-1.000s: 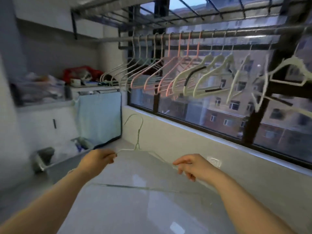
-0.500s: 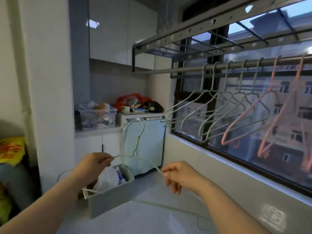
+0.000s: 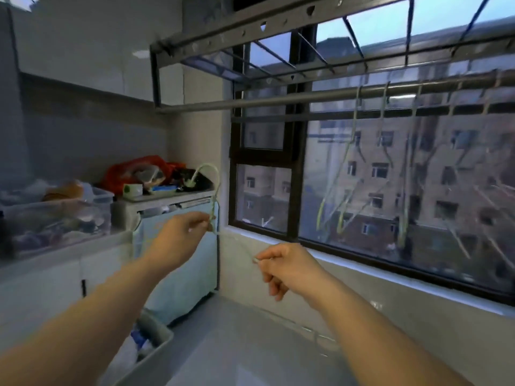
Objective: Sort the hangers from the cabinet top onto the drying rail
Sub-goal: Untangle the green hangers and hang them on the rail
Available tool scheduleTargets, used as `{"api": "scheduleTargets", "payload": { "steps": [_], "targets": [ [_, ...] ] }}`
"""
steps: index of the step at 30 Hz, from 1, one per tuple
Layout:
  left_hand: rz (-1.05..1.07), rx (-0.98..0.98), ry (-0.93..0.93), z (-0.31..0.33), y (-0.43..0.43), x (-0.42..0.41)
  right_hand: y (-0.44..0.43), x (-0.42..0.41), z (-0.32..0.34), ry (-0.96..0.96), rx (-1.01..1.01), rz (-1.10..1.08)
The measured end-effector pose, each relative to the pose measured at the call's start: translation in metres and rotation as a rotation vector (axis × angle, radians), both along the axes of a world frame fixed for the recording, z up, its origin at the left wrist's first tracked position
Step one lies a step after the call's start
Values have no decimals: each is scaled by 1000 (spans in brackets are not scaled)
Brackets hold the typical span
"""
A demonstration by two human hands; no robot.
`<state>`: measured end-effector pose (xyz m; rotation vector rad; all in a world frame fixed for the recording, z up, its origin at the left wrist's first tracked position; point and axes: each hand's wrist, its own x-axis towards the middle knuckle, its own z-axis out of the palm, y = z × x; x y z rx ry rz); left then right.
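A clear storage box (image 3: pixel 55 215) full of odds and ends is sitting on a white cabinet at far left. A grey bin (image 3: pixel 156 341) is standing below it at the edge of the pale counter (image 3: pixel 250 355). Further along, a red bag (image 3: pixel 136 169) and small clutter are lying on top of an appliance draped in a light blue cover (image 3: pixel 181 263).

In front of that cover, the person's left hand (image 3: pixel 178 240) is reaching forward. Its fingers are pinching a pale green wire hanger (image 3: pixel 213 207) at the twisted neck just under the hook. The hook is standing upright above the hand, curling over toward the red bag.

From the neck, one thin shoulder wire is sloping down to the right hand (image 3: pixel 289 270). There the thumb and forefinger are clamping the wire, and the other fingers are hanging curled beneath. The hanger is being held in the air between the two hands. It is above the counter and well below the drying rail (image 3: pixel 278 101), touching neither.

The grey rail is running overhead from the wall corner across the window (image 3: pixel 267 204). Toward the right, several hung hangers (image 3: pixel 345 158) are dangling from it against the glass, blurred. The nearest ones are green. Beyond the dark window frame, a brick apartment block is showing.
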<state>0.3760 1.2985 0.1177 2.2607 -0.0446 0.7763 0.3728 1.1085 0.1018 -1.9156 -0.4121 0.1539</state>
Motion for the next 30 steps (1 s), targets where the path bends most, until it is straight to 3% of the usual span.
{"api": "scheduleTargets", "payload": {
  "steps": [9,19,26,30],
  "targets": [
    [-287,-50,-46,45,10,104,59,27,33,84,195,-354],
    [-691,-444,0,91,-58,132,41,11,84,-58,23,-515],
    [-838,-405,-9,144,-88,149,27,15,132,-253,-223,-670],
    [-927,-443,-15,165,-104,153,15,5,148,-513,-481,-740]
  ]
}}
